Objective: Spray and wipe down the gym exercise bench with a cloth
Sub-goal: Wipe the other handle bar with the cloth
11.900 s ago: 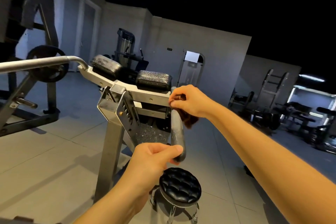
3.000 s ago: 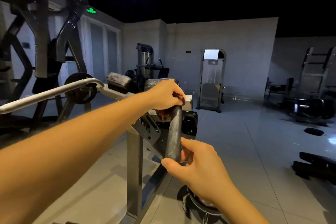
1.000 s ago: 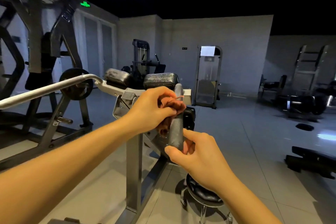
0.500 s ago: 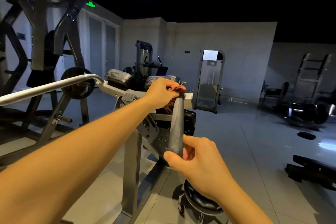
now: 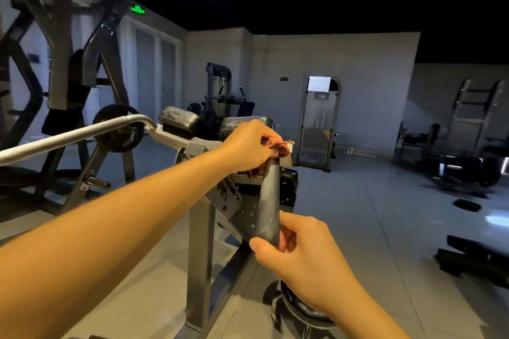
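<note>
A grey exercise machine [image 5: 198,228] stands in front of me, with two black pads [image 5: 180,120] on top. Its grey handle grip [image 5: 268,201] points down toward me. My left hand [image 5: 248,146] grips a reddish-brown cloth [image 5: 281,146] around the top end of that grip; most of the cloth is hidden under the fingers. My right hand [image 5: 297,245] holds the grip's lower end between thumb and fingers. No spray bottle is in view.
A silver bar [image 5: 68,137] runs off to the left from the machine. A black round stool [image 5: 300,308] sits on the floor under my right wrist. A plate-loaded rack [image 5: 71,91] stands at left, more machines at the back and right, a dark bench [image 5: 476,259] on the floor.
My left hand with the cloth has slid up the grip, from its middle one second ago to its top end now. My right hand has stayed at the lower end.
</note>
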